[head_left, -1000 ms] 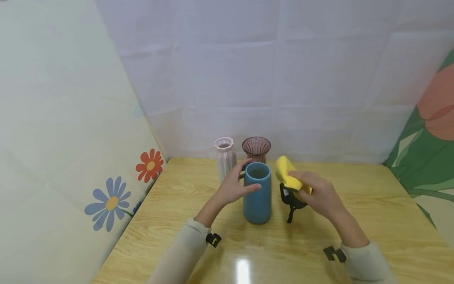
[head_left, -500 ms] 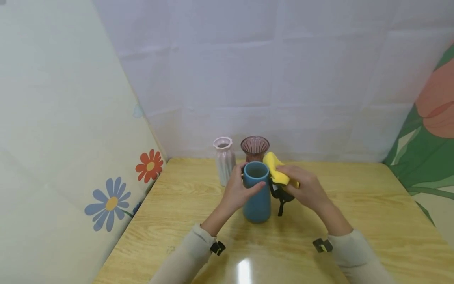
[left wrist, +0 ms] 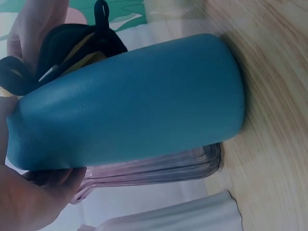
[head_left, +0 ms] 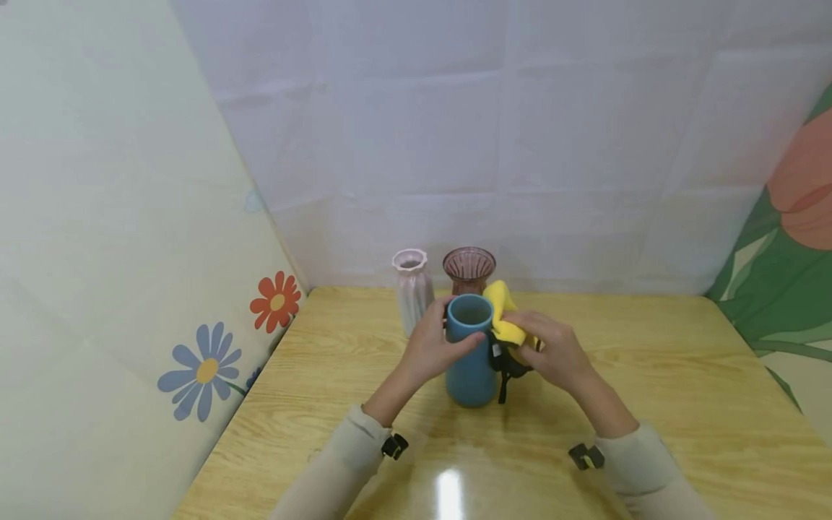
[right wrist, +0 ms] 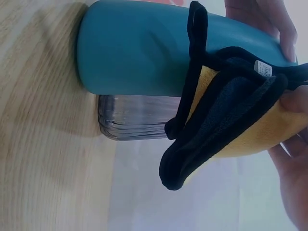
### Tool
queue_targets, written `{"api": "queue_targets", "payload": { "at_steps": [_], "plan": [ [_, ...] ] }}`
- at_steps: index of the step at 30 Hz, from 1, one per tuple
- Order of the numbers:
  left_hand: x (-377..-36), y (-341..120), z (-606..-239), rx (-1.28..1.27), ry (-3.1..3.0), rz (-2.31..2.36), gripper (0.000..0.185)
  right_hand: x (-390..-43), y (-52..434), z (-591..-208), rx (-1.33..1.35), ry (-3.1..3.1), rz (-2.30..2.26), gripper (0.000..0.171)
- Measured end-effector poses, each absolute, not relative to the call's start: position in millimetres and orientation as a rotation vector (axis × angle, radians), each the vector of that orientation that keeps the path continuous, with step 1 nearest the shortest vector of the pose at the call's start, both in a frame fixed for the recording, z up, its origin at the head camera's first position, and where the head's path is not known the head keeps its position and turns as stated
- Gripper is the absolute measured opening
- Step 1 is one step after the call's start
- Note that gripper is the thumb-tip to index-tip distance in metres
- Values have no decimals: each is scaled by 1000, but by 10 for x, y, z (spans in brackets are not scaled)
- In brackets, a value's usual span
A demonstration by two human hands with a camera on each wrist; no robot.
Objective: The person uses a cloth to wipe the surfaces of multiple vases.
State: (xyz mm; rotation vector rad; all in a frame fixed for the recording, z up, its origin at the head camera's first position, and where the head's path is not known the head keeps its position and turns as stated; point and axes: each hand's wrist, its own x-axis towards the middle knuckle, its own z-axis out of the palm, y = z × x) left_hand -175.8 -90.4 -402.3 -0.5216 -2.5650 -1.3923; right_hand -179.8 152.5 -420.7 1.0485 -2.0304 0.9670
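A blue vase [head_left: 471,350] stands upright on the wooden table [head_left: 650,404]. My left hand [head_left: 432,348] grips its upper part from the left, fingers curled round the rim area. My right hand [head_left: 549,354] holds a folded yellow cloth with black edging [head_left: 503,321] and presses it against the vase's right side near the rim. The left wrist view shows the blue vase [left wrist: 130,103] close up, with the cloth [left wrist: 72,48] behind it. In the right wrist view the cloth [right wrist: 231,130] lies against the blue vase [right wrist: 139,53], its black loop draped over the vase.
A ribbed pink-white vase [head_left: 412,287] and a purple glass vase [head_left: 469,269] stand just behind the blue one, near the white back wall. A flowered panel [head_left: 208,361] borders the table on the left, a green leafy one [head_left: 786,289] on the right.
My right hand has carried the yellow cloth leftward from beside the vase until it touches the vase's right side. My left hand keeps its grip on the vase.
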Motion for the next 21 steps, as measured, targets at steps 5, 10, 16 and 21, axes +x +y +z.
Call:
{"api": "queue_targets", "payload": {
  "at_steps": [5,10,16,21],
  "plan": [
    [-1784,-942,-4011,-569,-2587,-1392,77,-1773,1516,-4240,1071,-2026,974,49],
    [-1801,-984,-4002,-614,-2595,-1442,77,-1748,1503,-4272,1100,-2015,945,48],
    [-1831,-1027,-4008,-657,-2609,-1466,77,-1719,1501,-4321,1103,-2047,913,49],
    [-1853,-1048,-4012,-682,-2617,-1465,78,-1718,1502,-4375,1124,-2032,929,50]
  ]
}}
